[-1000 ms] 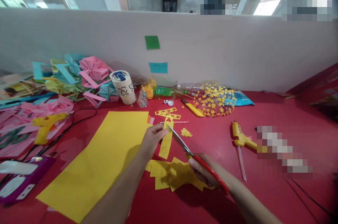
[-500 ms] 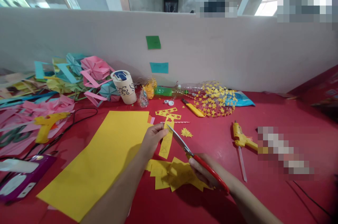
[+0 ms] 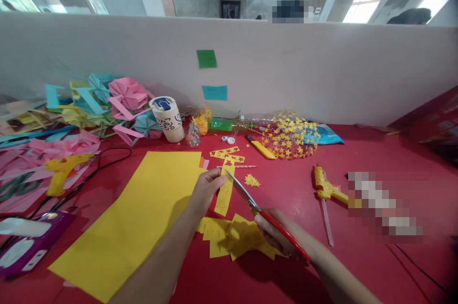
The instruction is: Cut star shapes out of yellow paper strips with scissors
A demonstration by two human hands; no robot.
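Note:
Pinched in my left hand [image 3: 208, 188] is a narrow yellow paper strip [image 3: 223, 197] with star outlines drawn on its lower part. My right hand [image 3: 274, 232] is wrapped round red-handled scissors [image 3: 282, 230], whose blade tips lie at the strip's upper part, close to my left fingertips. Strips with star-shaped holes [image 3: 232, 152] lie just beyond. A small pile of cut stars [image 3: 252, 180] rests right of the strip. Nearer me, several yellow paper pieces [image 3: 218, 237] overlap, partly under my right hand. Left of my left hand lies a large yellow sheet [image 3: 143, 204].
A patterned cup [image 3: 168, 120], a green bottle [image 3: 229, 124], a yellow cutter [image 3: 262, 146] and a star-covered clear ball [image 3: 291, 136] stand or lie toward the white partition [image 3: 143, 56]. Glue guns lie right [image 3: 324, 183] and left [image 3: 62, 170], near folded paper [image 3: 129, 96] and a purple device [image 3: 39, 242].
The whole view has shifted very slightly. Both hands, the strip and the scissors keep nearly the same places relative to one another.

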